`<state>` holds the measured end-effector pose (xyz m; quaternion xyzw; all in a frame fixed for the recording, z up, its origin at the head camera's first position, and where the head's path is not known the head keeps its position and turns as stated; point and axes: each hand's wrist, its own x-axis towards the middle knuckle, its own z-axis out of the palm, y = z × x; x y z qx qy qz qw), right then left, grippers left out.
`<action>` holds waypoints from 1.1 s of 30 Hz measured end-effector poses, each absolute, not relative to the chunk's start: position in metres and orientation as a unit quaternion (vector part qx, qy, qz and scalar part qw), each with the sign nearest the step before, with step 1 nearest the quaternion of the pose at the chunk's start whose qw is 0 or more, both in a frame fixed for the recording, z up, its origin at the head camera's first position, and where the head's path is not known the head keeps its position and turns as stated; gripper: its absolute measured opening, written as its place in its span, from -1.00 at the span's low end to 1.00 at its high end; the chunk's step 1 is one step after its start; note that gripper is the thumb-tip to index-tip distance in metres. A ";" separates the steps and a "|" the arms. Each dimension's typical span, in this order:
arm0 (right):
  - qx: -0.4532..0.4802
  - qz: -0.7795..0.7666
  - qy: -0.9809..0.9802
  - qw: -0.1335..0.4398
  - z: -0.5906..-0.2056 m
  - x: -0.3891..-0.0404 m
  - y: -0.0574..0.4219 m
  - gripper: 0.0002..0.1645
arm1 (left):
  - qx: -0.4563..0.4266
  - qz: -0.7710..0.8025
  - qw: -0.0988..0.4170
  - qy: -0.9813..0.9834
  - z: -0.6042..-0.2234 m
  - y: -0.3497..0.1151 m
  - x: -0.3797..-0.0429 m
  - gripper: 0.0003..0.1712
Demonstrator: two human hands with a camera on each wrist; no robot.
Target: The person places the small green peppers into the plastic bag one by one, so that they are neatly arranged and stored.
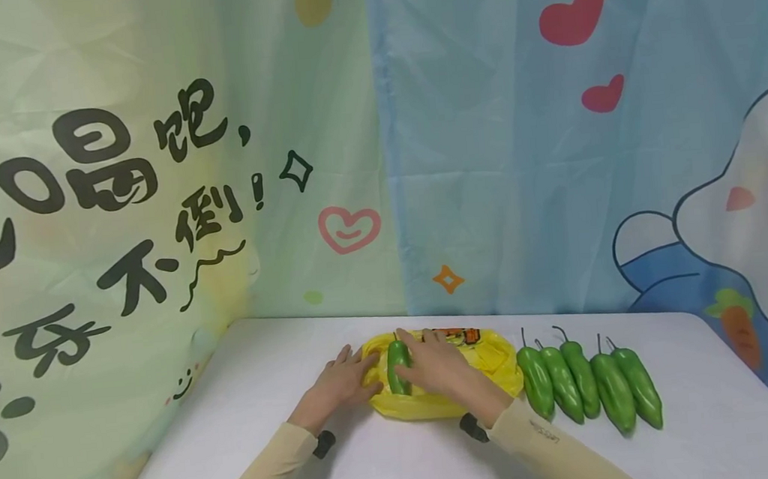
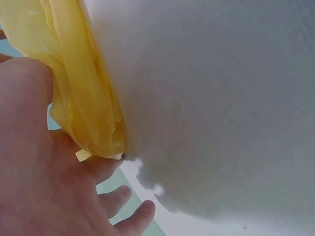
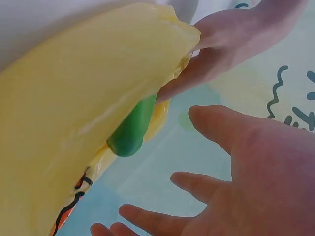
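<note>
A green pepper [image 1: 398, 370] lies inside an open yellow plastic bag [image 1: 431, 407] on the table. At the bag's left side, my left hand [image 1: 338, 382] holds the rim between thumb and fingers, its other fingers spread. My right hand [image 1: 437, 363] is over the bag just right of the pepper, fingers apart. The right wrist view shows a gap between that hand [image 3: 256, 172] and the pepper's rounded end [image 3: 127, 140]; the bag's wall hides the rest of the pepper. In the left wrist view, yellow plastic [image 2: 88, 93] lies against my left hand [image 2: 54, 182].
Several green peppers [image 1: 581, 382] lie side by side on the white table [image 1: 389, 472], right of the bag. Printed curtains [image 1: 476, 210] hang along the table's back and left edges.
</note>
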<state>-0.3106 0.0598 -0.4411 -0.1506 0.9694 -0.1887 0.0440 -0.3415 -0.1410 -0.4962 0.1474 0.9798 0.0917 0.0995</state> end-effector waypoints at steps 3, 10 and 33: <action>-0.151 -0.192 0.969 0.046 -0.440 -0.310 0.065 -0.17 | 0.149 0.093 0.100 0.979 -0.496 -0.142 -0.341 -0.28; -0.151 -0.186 0.970 0.036 -0.437 -0.309 0.080 -0.15 | 0.151 0.097 0.101 0.979 -0.493 -0.142 -0.339 -0.28; -0.156 -0.181 0.971 0.016 -0.436 -0.297 0.129 -0.18 | 0.144 0.094 0.106 0.979 -0.496 -0.141 -0.341 -0.25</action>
